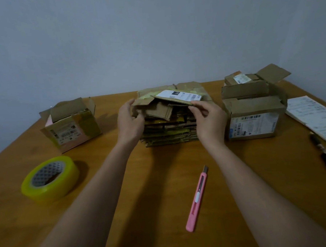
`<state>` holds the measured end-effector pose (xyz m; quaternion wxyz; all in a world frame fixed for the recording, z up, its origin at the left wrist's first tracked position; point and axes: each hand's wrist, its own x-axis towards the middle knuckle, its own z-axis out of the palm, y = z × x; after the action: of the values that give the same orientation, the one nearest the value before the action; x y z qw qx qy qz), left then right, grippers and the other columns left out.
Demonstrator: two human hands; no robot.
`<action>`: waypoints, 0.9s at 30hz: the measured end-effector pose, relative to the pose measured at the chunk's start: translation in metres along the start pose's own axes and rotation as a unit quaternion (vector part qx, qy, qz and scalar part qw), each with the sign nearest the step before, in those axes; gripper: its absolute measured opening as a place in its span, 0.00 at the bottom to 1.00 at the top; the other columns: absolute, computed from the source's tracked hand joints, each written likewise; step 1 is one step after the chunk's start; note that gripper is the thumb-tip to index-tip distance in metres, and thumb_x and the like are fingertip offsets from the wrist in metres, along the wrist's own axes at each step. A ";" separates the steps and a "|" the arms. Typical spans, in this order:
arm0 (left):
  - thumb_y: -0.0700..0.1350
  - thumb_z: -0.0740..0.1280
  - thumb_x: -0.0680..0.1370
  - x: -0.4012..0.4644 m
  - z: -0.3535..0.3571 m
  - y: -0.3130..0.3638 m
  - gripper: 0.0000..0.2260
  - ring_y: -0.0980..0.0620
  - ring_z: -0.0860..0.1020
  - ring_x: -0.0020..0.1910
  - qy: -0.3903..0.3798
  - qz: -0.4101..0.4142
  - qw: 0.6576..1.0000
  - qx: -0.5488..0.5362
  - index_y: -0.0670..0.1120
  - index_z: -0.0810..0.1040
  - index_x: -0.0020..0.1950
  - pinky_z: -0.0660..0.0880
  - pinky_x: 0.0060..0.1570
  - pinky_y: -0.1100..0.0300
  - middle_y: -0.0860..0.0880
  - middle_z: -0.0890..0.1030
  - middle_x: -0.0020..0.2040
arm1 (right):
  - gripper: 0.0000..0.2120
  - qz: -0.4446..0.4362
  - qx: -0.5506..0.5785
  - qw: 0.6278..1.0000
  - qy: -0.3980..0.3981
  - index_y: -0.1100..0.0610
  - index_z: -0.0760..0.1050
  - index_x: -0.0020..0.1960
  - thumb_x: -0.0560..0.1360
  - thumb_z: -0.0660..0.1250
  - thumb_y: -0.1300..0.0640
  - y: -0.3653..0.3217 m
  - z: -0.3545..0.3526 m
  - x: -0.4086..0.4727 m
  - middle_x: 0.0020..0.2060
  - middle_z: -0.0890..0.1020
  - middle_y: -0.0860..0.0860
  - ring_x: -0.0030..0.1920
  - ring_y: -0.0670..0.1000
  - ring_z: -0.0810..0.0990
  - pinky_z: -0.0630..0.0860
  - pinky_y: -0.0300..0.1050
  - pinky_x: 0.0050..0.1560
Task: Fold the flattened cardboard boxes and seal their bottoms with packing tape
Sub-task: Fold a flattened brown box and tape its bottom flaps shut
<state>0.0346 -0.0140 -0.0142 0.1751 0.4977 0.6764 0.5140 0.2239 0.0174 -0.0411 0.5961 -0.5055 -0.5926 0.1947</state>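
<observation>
A stack of flattened cardboard boxes (170,130) sits at the middle of the wooden table (142,181). The top flattened box (177,96), with a white shipping label, is tilted up off the stack. My left hand (129,121) grips its left edge. My right hand (209,119) pinches its front right edge between thumb and fingers. A roll of yellow packing tape (50,179) lies flat at the front left. A pink box cutter (197,199) lies between my forearms, toward the right one.
An assembled box (71,126) with open flaps stands at the left. A larger open box (254,116) holding smaller boxes stands at the right. A white notepad (313,117) and a black pen (324,152) lie at the far right edge. A grey wall rises behind.
</observation>
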 end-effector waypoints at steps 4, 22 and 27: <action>0.47 0.63 0.82 -0.019 -0.029 -0.001 0.26 0.51 0.58 0.77 0.049 0.075 0.996 -0.025 0.55 0.58 0.79 0.62 0.74 0.48 0.52 0.58 0.79 | 0.10 0.014 0.087 0.996 0.025 0.53 0.81 0.58 0.77 0.69 0.57 -0.025 -0.017 -0.011 0.50 0.82 0.47 0.51 0.45 0.82 0.82 0.46 0.51; 0.48 0.59 0.83 -0.129 -0.095 -0.039 0.23 0.72 0.68 0.63 0.058 0.057 0.984 -0.158 0.56 0.60 0.78 0.74 0.53 0.73 0.55 0.65 0.74 | 0.12 0.069 0.097 0.982 -0.145 0.56 0.79 0.60 0.79 0.64 0.54 -0.061 -0.039 -0.092 0.49 0.82 0.50 0.43 0.42 0.80 0.77 0.31 0.41; 0.41 0.62 0.82 -0.144 -0.094 -0.045 0.19 0.58 0.80 0.56 0.100 0.057 0.971 -0.210 0.49 0.61 0.71 0.80 0.44 0.64 0.49 0.71 0.62 | 0.22 0.068 0.113 0.971 -0.200 0.47 0.67 0.72 0.79 0.63 0.48 -0.063 -0.033 -0.108 0.59 0.73 0.44 0.58 0.41 0.74 0.75 0.32 0.46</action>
<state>0.0059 -0.1845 -0.0547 0.1779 0.4337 0.5382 0.7004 0.2064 -0.1102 -0.0370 0.5041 -0.4251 -0.6383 0.3973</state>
